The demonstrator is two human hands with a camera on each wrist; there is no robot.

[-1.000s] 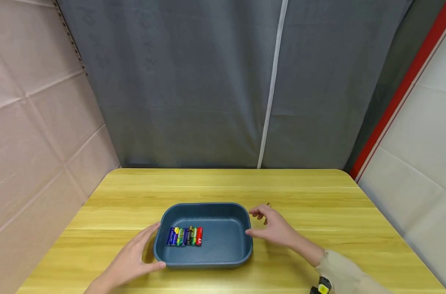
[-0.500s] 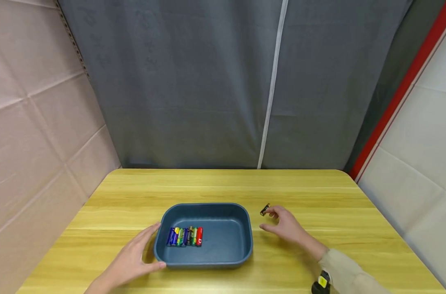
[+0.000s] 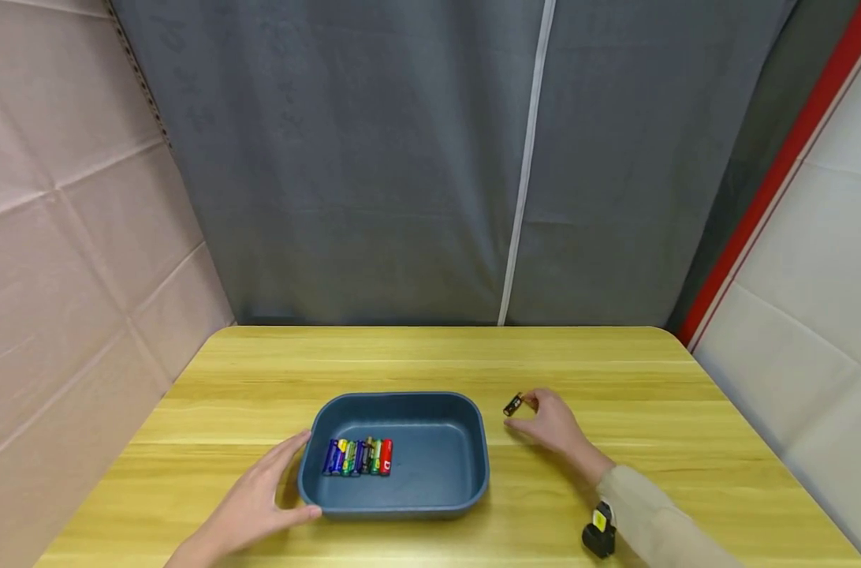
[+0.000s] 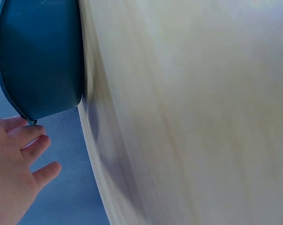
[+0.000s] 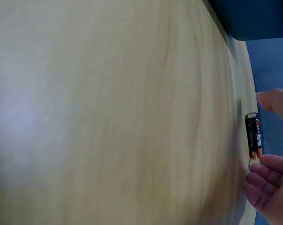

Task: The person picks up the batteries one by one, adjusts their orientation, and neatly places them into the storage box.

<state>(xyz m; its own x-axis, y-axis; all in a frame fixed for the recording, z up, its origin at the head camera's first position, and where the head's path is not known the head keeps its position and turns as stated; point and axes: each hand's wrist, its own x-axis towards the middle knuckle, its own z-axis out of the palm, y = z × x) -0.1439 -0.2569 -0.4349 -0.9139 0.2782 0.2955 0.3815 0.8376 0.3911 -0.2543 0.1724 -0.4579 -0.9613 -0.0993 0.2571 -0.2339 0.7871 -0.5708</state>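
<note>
A blue plastic tray [image 3: 437, 465] stands on the wooden table, with a row of several colourful batteries [image 3: 357, 457] side by side in its left half. At its left end, my left hand [image 3: 249, 497] touches the rim with fingertips and thumb spread. The left wrist view has that hand [image 4: 19, 159] at the tray's outer wall [image 4: 40, 61]. A black battery with a copper end [image 3: 512, 405] lies on the table right of the tray. My right hand [image 3: 551, 424] is beside it, fingertips at the copper end [image 5: 256, 153] and thumb held apart from it.
The wooden table [image 3: 317, 355] extends around the tray. A grey curtain [image 3: 374, 173] hangs behind its far edge, with pale cloth walls on both sides. A black wrist device [image 3: 599, 532] sits by the right sleeve [image 3: 657, 521].
My right hand has moved from the tray's right rim rightward to the black battery, which now shows more fully. My left hand, the tray and the row of batteries stay in place.
</note>
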